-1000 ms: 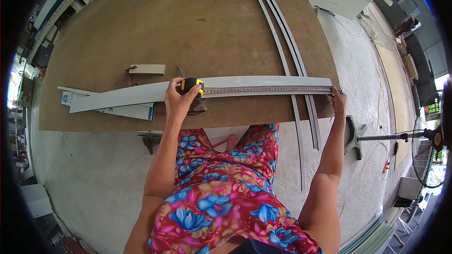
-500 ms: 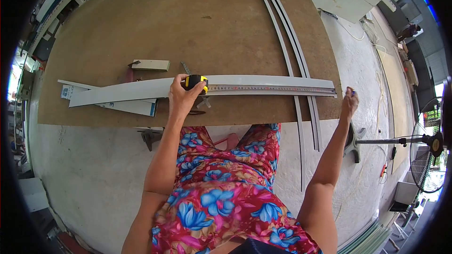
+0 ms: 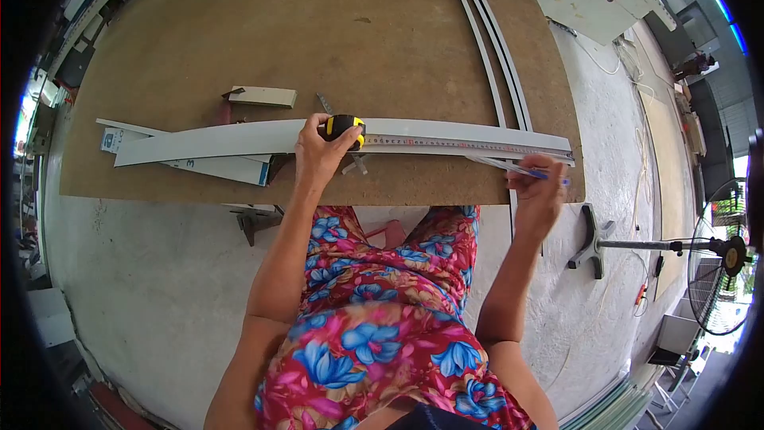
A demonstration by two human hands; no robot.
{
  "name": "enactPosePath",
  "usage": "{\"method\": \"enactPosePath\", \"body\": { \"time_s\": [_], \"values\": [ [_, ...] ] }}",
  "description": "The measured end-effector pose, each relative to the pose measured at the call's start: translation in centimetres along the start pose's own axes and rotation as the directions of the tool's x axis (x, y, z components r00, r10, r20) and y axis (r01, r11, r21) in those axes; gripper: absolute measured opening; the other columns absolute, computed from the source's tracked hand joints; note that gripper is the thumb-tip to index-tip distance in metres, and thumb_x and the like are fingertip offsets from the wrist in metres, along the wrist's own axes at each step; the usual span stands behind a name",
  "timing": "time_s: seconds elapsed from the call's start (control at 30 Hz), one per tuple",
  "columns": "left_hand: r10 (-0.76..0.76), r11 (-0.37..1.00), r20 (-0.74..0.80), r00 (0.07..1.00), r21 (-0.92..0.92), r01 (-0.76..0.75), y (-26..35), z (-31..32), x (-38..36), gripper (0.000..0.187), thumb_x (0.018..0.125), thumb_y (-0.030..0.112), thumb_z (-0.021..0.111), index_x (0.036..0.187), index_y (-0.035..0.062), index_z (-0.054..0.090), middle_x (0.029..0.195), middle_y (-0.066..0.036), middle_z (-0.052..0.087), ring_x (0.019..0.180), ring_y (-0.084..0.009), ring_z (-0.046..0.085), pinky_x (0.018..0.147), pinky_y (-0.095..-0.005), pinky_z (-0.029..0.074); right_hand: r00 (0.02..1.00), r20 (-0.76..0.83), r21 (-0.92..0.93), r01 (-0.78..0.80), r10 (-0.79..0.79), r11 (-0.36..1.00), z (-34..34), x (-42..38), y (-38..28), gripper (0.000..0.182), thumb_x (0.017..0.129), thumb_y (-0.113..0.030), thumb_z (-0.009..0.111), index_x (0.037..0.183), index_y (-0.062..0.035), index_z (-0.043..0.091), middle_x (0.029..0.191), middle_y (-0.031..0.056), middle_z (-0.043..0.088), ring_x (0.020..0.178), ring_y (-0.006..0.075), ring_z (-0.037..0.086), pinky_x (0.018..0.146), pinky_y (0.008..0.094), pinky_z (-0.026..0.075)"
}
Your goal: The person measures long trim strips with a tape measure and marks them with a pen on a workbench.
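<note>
My left hand [image 3: 318, 149] is closed around a yellow and black tape measure [image 3: 344, 129]. Its blade [image 3: 454, 143] is drawn out to the right along a long white strip [image 3: 215, 144] and reaches near the strip's right end. Between the fingers of my right hand [image 3: 539, 195] is a pen [image 3: 529, 169] with a clear barrel and blue parts. The pen's thin end points left, close to the strip's lower edge; whether it touches cannot be made out. Under the strip's left part lie other white pieces [image 3: 231, 171], one with a printed label.
Brown table [image 3: 263, 24] under everything. Long narrow strips [image 3: 497, 40] cross it and pass beneath the white strip at right. A pale block [image 3: 264, 96] lies behind the strip. A standing fan [image 3: 716, 255] and its base are on the floor at right.
My right hand has come left from beyond the strip's right end to its front edge, with the pen now visible. My left hand and the tape measure sit slightly farther right in view.
</note>
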State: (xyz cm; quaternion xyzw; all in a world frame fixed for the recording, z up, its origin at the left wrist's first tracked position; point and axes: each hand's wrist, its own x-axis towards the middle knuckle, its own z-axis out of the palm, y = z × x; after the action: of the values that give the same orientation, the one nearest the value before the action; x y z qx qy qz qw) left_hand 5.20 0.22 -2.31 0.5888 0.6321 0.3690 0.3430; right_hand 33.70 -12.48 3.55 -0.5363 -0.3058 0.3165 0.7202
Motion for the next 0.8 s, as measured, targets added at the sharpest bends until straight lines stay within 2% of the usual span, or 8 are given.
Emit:
{"method": "enactPosePath", "body": {
  "time_s": [0.03, 0.13, 0.23, 0.27, 0.4, 0.5, 0.67, 0.8],
  "values": [
    [0.006, 1.000, -0.002, 1.000, 0.010, -0.006, -0.3, 0.1, 0.1, 0.063, 0.064, 0.045, 0.075, 0.097, -0.0054, 0.056, 0.089, -0.020, 0.062, 0.081, -0.0262, 0.062, 0.069, -0.0345, 0.050, 0.998, 0.030, -0.001, -0.058, 0.058, 0.998, 1.0, -0.9, 0.4, 0.046, 0.095, -0.039, 0.036, 0.086, 0.0011, 0.057, 0.081, 0.0096, 0.059, 0.068, 0.0172, 0.064, 0.056, 0.0250, 0.051],
    [-0.018, 1.000, 0.018, 1.000, -0.018, 0.018, 0.4, 0.0, -0.2, 0.064, 0.064, 0.046, 0.075, 0.097, -0.0052, 0.056, 0.089, -0.021, 0.061, 0.082, -0.0269, 0.062, 0.069, -0.0355, 0.050, 0.988, 0.115, 0.038, -0.112, 0.107, 0.993, 2.8, -2.3, 2.0, 0.036, 0.095, -0.029, 0.042, 0.088, 0.0023, 0.057, 0.084, 0.0101, 0.061, 0.077, 0.0192, 0.065, 0.061, 0.0267, 0.053],
    [0.006, 1.000, 0.007, 1.000, -0.017, -0.006, 0.3, 0.0, -0.2, 0.065, 0.063, 0.047, 0.074, 0.098, -0.0049, 0.056, 0.089, -0.021, 0.061, 0.084, -0.0276, 0.062, 0.070, -0.0364, 0.050, 0.981, 0.147, -0.078, -0.112, 0.123, 0.991, 4.1, -3.3, 2.9, 0.022, 0.092, -0.018, 0.050, 0.089, 0.0023, 0.058, 0.085, 0.0094, 0.061, 0.079, 0.0182, 0.065, 0.064, 0.0263, 0.053],
    [0.023, 1.000, -0.002, 1.000, -0.007, -0.023, 0.0, 0.1, -0.2, 0.066, 0.063, 0.047, 0.074, 0.098, -0.0048, 0.055, 0.089, -0.021, 0.061, 0.084, -0.0279, 0.062, 0.070, -0.0366, 0.050, 0.983, 0.142, -0.110, -0.098, 0.114, 0.989, 4.7, -3.7, 2.9, 0.015, 0.089, -0.011, 0.054, 0.090, 0.0027, 0.059, 0.082, 0.0079, 0.062, 0.077, 0.0151, 0.064, 0.064, 0.0251, 0.052],
    [0.012, 1.000, 0.003, 1.000, 0.007, -0.012, -0.1, 0.2, -0.1, 0.066, 0.064, 0.049, 0.073, 0.099, -0.0041, 0.055, 0.090, -0.021, 0.061, 0.083, -0.0283, 0.062, 0.070, -0.0366, 0.050, 0.986, 0.164, -0.304, 0.021, 0.030, 0.952, 5.3, -4.1, 5.0, 0.012, 0.087, -0.009, 0.056, 0.089, 0.0020, 0.060, 0.075, 0.0053, 0.062, 0.072, 0.0102, 0.061, 0.064, 0.0219, 0.048],
    [0.019, 0.999, -0.003, 1.000, 0.027, -0.019, 0.2, 0.1, -0.3, 0.065, 0.064, 0.048, 0.073, 0.100, -0.0036, 0.054, 0.092, -0.021, 0.060, 0.085, -0.0290, 0.061, 0.072, -0.0368, 0.050, 0.973, 0.219, -0.428, 0.158, -0.067, 0.890, 5.5, -3.7, 5.7, 0.011, 0.085, -0.009, 0.058, 0.087, 0.0014, 0.060, 0.074, 0.0070, 0.062, 0.069, 0.0109, 0.060, 0.062, 0.0227, 0.046],
    [0.033, 0.999, -0.012, 0.999, 0.033, -0.033, -0.1, 0.2, -0.3, 0.063, 0.065, 0.047, 0.072, 0.100, -0.0028, 0.054, 0.092, -0.021, 0.060, 0.088, -0.0292, 0.060, 0.075, -0.0372, 0.048, 0.966, 0.245, -0.494, 0.199, -0.084, 0.846, 6.5, -3.4, 5.6, 0.012, 0.083, -0.010, 0.059, 0.086, 0.0014, 0.060, 0.077, 0.0105, 0.060, 0.067, 0.0138, 0.058, 0.061, 0.0256, 0.045],
    [0.077, 0.997, -0.053, 0.996, 0.025, -0.076, -0.6, 0.4, -0.2, 0.062, 0.064, 0.048, 0.073, 0.095, -0.0026, 0.057, 0.085, -0.016, 0.061, 0.078, -0.0221, 0.061, 0.069, -0.0325, 0.049, 0.961, 0.262, -0.514, 0.220, -0.092, 0.829, 6.7, -2.8, 6.5, 0.011, 0.083, -0.009, 0.059, 0.086, 0.0010, 0.061, 0.077, 0.0116, 0.059, 0.067, 0.0154, 0.058, 0.061, 0.0261, 0.045]
  ]
}}
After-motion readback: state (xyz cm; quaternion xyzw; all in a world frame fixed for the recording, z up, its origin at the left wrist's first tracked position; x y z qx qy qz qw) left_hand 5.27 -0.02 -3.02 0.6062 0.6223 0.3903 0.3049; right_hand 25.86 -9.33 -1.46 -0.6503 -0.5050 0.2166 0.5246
